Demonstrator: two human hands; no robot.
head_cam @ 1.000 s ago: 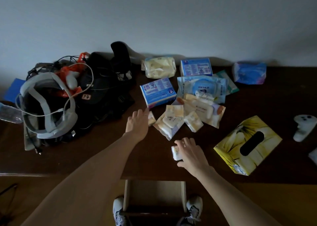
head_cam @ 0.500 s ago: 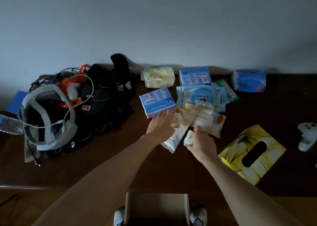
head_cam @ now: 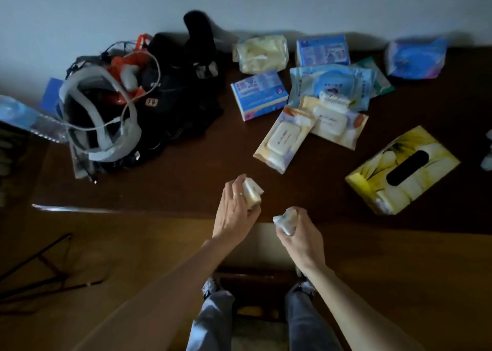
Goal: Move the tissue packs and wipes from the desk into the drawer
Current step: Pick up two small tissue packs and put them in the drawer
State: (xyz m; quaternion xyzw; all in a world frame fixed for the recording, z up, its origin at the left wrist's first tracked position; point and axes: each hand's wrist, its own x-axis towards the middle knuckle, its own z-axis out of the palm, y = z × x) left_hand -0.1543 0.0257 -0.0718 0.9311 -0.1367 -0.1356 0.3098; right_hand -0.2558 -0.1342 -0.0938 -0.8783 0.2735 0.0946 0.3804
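Tissue packs, two small pale ones, are off the bench and in the person's hands, both held just past the bench's front edge, above the open drawer [head_cam: 262, 247]. The left hand [head_cam: 234, 212] has its fingers [head_cam: 235, 188] clenched around one small pack [head_cam: 251, 193], which sticks out at a tilt from the top of the grip. The right hand [head_cam: 299, 235] grasps the other small pack [head_cam: 286, 221], its fingers wrapped round it so only one end shows. The two hands are near each other but apart.

Further back on the bench the remaining packs lie in a loose heap toward the rear edge: a cream wipes pack with a white lid [head_cam: 283, 139] nearest the front, a second cream wipes pack [head_cam: 334, 123] overlapping it, a blue wipes pack [head_cam: 330, 87] behind those, two blue tissue packs [head_cam: 258, 93] [head_cam: 322, 49], a yellow soft pack [head_cam: 262, 53] by the wall, and a blue soft pack [head_cam: 416, 57] toward the right rear corner. A yellow tissue box [head_cam: 402, 173] sits at an angle near the right end. At the left end is a heap of black gear with a white headset [head_cam: 98, 116] on it.
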